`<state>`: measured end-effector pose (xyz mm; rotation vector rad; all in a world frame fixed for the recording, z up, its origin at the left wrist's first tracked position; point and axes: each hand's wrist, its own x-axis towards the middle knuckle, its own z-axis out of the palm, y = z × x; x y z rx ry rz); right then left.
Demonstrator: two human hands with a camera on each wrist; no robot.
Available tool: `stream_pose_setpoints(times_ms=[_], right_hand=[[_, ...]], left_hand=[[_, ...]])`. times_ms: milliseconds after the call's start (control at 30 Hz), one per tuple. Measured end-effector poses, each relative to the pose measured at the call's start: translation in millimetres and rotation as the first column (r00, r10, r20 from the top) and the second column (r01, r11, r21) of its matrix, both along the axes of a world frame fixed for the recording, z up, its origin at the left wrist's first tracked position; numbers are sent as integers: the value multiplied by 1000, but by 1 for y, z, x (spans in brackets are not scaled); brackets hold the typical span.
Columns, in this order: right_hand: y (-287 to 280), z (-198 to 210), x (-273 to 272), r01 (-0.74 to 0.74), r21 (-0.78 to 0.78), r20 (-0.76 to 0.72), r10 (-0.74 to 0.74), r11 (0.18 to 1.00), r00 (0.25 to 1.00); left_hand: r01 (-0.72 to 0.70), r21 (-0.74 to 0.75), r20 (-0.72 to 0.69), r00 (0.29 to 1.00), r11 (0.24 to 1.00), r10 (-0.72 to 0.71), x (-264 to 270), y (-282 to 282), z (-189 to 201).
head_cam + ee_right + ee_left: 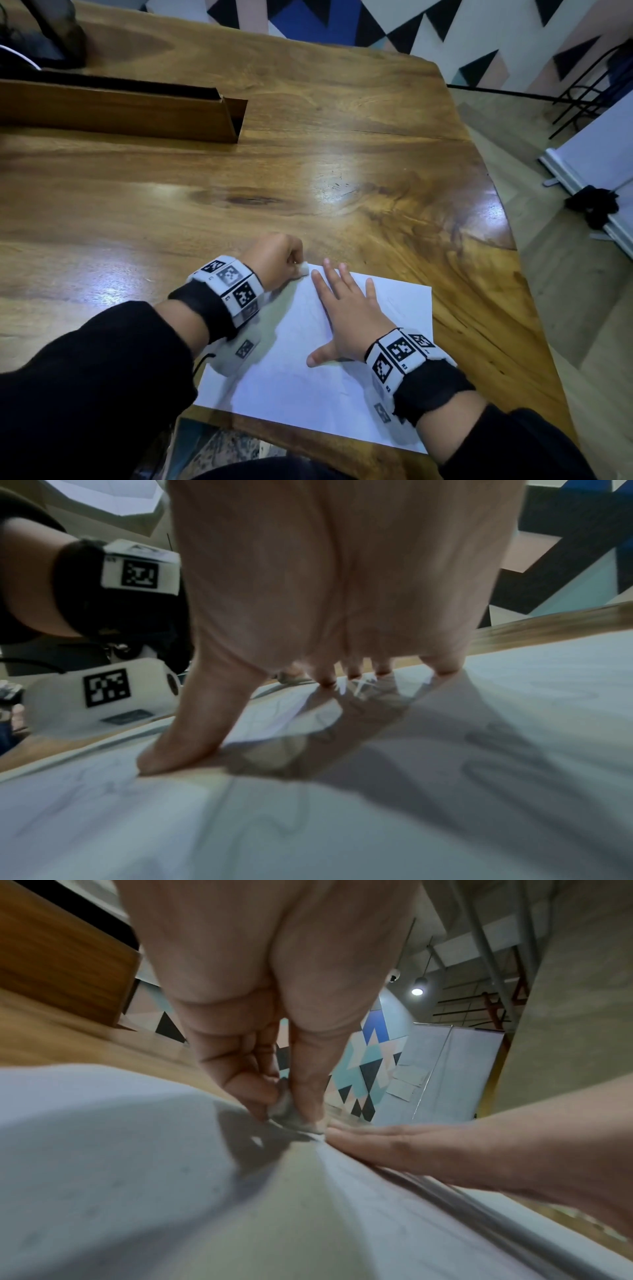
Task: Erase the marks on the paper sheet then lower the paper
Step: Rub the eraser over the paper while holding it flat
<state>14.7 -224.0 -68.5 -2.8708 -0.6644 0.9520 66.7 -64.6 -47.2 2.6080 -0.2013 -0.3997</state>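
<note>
Paper lies flat on the table — right hand spread, pressing it; left hand pinches the eraser at the far-left corner — nearer the marks.

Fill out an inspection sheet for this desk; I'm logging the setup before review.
Surface: wooden table, glossy, with a slot cut in it.
Job's things: paper flat at the near edge, faint marks; eraser at its far left corner.
Clutter: nothing seen.
Hands: left hand pinches the eraser; right hand pressed flat on the paper, fingers spread.
Cables: thin black one under the left wrist.
Surroundings: patterned wall, white board on the floor.
</note>
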Motion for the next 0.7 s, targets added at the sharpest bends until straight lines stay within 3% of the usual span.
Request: stream_pose_setpoints(times_ms=[167, 300, 500, 700], right_hand=[[0, -1, -1, 43, 8, -7, -43, 999, 999], [1, 1, 0, 44, 9, -3, -44, 999, 999], [0, 2, 0, 43, 13, -11, -43, 999, 999], [1, 1, 0, 46, 10, 6, -46, 999, 999]], left_hand=[[17, -27, -1, 1000, 999, -17, -7, -2, -4], [258, 51, -250, 939, 965, -238, -19, 5, -1], [57, 32, 9, 998, 998, -57, 2, -15, -3], [211, 71, -206, 959, 975, -193, -7, -9, 4]])
